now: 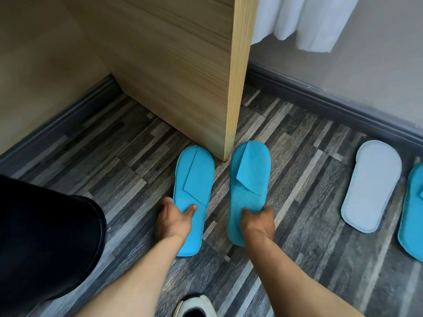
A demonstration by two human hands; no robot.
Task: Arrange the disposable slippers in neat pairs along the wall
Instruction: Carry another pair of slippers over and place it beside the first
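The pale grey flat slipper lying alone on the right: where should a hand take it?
Probably the heel end of the pale grey flat slipper, approached from the person's side. It lies sole-up and flat, heel towards the camera, toe towards the dark skirting board, so that near edge is easiest to pinch.

- A hotel or guest room, by the look of it
- Thin disposable slippers: a blue slipper under the left hand, a pale slipper well right of the right hand
- Beyond the hands, a wooden wardrobe panel meets the grey plank floor
- White cloth hangs far beyond the right hand, above a dark skirting board
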